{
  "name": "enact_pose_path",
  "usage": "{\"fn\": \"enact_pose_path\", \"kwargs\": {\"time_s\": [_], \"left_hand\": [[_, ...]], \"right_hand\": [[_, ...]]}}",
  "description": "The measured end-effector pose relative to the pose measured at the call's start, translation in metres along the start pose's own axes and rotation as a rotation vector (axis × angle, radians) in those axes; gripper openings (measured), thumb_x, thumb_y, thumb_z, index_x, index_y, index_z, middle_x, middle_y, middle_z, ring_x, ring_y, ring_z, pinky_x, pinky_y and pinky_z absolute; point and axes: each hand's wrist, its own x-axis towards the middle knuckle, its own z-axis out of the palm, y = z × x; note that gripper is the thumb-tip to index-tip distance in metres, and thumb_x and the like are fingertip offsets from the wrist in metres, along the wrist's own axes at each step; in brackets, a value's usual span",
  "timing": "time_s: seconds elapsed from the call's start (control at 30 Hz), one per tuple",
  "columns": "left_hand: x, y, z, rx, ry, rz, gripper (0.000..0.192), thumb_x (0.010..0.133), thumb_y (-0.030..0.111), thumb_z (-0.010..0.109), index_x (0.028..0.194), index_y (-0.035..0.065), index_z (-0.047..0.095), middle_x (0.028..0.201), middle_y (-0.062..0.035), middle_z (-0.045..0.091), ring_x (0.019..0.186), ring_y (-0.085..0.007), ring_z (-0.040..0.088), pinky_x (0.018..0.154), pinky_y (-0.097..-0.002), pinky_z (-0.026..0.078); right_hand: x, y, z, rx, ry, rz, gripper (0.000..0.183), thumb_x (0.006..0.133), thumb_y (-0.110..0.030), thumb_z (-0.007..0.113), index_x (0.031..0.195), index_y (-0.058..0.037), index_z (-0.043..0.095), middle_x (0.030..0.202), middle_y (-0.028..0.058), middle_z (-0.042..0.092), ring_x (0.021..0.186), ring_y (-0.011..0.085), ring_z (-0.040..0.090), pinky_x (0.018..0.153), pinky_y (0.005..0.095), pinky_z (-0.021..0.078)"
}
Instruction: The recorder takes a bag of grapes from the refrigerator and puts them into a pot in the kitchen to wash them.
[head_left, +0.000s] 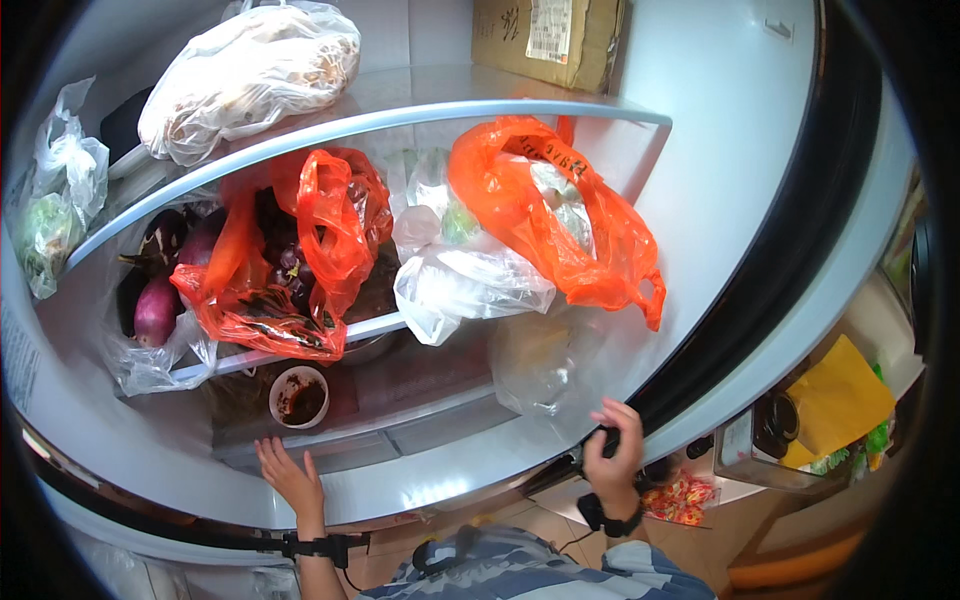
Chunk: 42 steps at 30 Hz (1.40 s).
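Note:
An open refrigerator stands before me. My left hand (289, 472) is empty, fingers apart, just below a white bowl (283, 401) holding dark brown paste on the lowest level. To the right, my right hand (619, 442) hovers by the fridge's right edge with fingers loosely curled and nothing visible in them. Above the bowl, a red plastic bag (330, 255) with dark purple contents overhangs the middle shelf. Beside it are purple eggplants (159, 311) in a clear bag. A white plastic bag (472, 281) and another red plastic bag (517, 199) lie on that shelf's right half.
On the upper shelf (420, 112) sit a large white bag (255, 75) and a cardboard box (555, 41) bearing writing. A clear bag of greens (52, 217) hangs at far left. A clear plastic bag (547, 367) occupies the lower right. Outside, a yellow sheet (840, 405) lies over a container.

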Motion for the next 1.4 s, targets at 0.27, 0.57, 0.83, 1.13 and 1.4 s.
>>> {"fn": "enact_pose_path", "kwargs": {"time_s": [0.27,0.57,0.83,1.13,1.4], "left_hand": [[-0.003,-0.006,-0.004,0.027,0.028,0.007,0.057,0.084,0.018,0.062,0.130,-0.0030,0.036,0.139,-0.0209,0.032,0.136,-0.0368,0.021,0.107,-0.0506,0.021],[-0.005,-0.012,-0.001,0.031,0.039,0.037,0.058,0.083,0.020,0.062,0.130,-0.0026,0.036,0.139,-0.0204,0.032,0.136,-0.0358,0.021,0.108,-0.0514,0.018],[-0.002,-0.004,-0.007,0.001,0.026,0.061,0.056,0.084,0.020,0.061,0.129,-0.0031,0.037,0.138,-0.0201,0.034,0.135,-0.0361,0.022,0.108,-0.0490,0.021],[-0.003,-0.001,-0.003,0.029,0.015,0.023,0.056,0.084,0.020,0.060,0.130,-0.0037,0.037,0.138,-0.0199,0.034,0.137,-0.0350,0.021,0.109,-0.0485,0.021],[-0.004,-0.003,-0.004,-0.019,0.038,-0.020,0.055,0.082,0.018,0.062,0.128,-0.0036,0.039,0.138,-0.0203,0.035,0.136,-0.0355,0.022,0.109,-0.0486,0.021]], "right_hand": [[0.042,-0.073,-0.093,-0.352,0.089,-0.341,0.012,0.070,0.005,0.053,0.072,-0.0044,0.061,0.073,0.0086,0.066,0.064,0.0240,0.063,0.060,0.0316,0.0489],[0.143,-0.117,-0.030,-0.048,0.141,-0.407,0.023,0.073,0.001,0.054,0.094,-0.0014,0.064,0.089,0.0126,0.065,0.080,0.0297,0.063,0.074,0.0348,0.0492],[0.174,-0.098,0.061,-0.571,-0.011,-0.431,0.048,0.083,-0.030,0.062,0.119,-0.0009,0.054,0.127,0.0170,0.050,0.124,0.0302,0.043,0.108,0.0522,0.0235],[0.159,-0.113,0.071,-0.412,-0.101,-0.558,0.026,0.080,-0.017,0.062,0.102,-0.0035,0.061,0.126,0.0133,0.052,0.124,0.0295,0.043,0.105,0.0494,0.0280],[0.183,-0.054,0.048,-0.513,-0.019,-0.354,0.036,0.082,-0.018,0.060,0.116,-0.0055,0.059,0.130,0.0143,0.050,0.127,0.0291,0.041,0.104,0.0469,0.0310]]}}
